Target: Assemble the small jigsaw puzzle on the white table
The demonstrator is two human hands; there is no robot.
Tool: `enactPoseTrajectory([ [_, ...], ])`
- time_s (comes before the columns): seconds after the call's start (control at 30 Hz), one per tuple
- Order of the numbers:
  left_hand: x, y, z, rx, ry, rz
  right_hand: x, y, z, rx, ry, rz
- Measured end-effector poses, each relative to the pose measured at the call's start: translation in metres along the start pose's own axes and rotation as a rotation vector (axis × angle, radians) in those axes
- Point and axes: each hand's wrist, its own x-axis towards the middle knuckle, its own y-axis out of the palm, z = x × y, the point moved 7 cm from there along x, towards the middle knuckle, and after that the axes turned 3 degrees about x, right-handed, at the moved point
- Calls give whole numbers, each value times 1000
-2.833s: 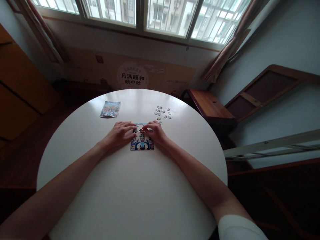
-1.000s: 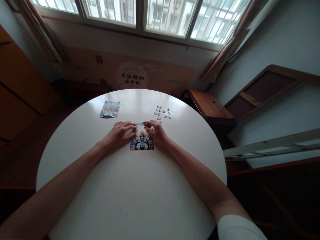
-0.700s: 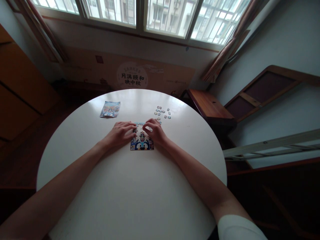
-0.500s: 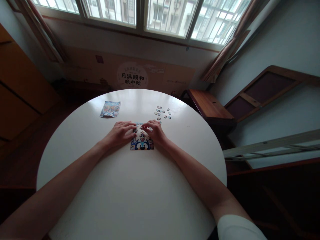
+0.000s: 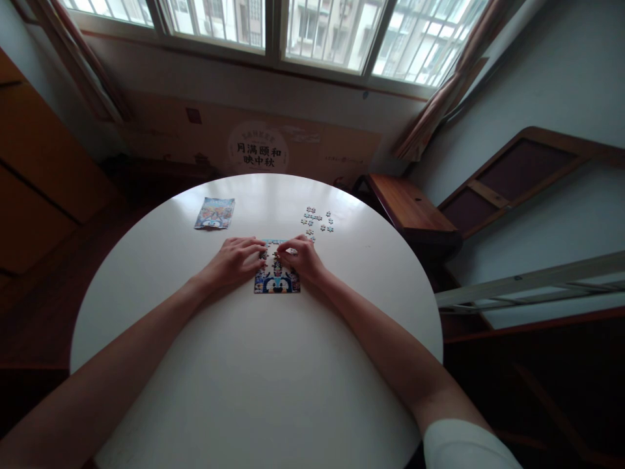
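Note:
A partly assembled jigsaw puzzle (image 5: 277,285) lies on the white round table, with a blue cartoon face along its near edge and a pale gap in its upper middle. My left hand (image 5: 240,255) rests at the puzzle's left side, fingers apart, the fingertips touching its edge. Over the upper right part is my right hand (image 5: 301,254), thumb and forefinger pinched on a small puzzle piece (image 5: 276,254) at the gap. The fingers partly hide that piece and the puzzle's right side.
Several loose puzzle pieces (image 5: 317,219) lie beyond my right hand. A colourful printed packet (image 5: 215,213) lies at the back left of the white table (image 5: 263,371). A wooden stool (image 5: 410,202) stands past the table's right edge, below the window.
My right hand's pinched fingers have shifted slightly down over the gap, bringing the puzzle piece closer to the pieces below. My left hand has stayed in place.

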Motion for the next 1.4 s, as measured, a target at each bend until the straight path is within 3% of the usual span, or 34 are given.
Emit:
enactPoseTrajectory([
  [0.4,0,0,-1,26,4,7,1,4,4,-113,-7,74],
  [0.93,0,1,0,26,7,1,-3,5,5,-129,-62,72],
  [1.13,0,0,-1,28,15,5,-1,-11,5,-87,-33,-87],
  [1.27,-1,1,1,14,17,6,3,-29,-10,-81,42,-193],
  [1.4,-1,2,2,-3,21,3,4,-29,-26,-98,134,-166],
])
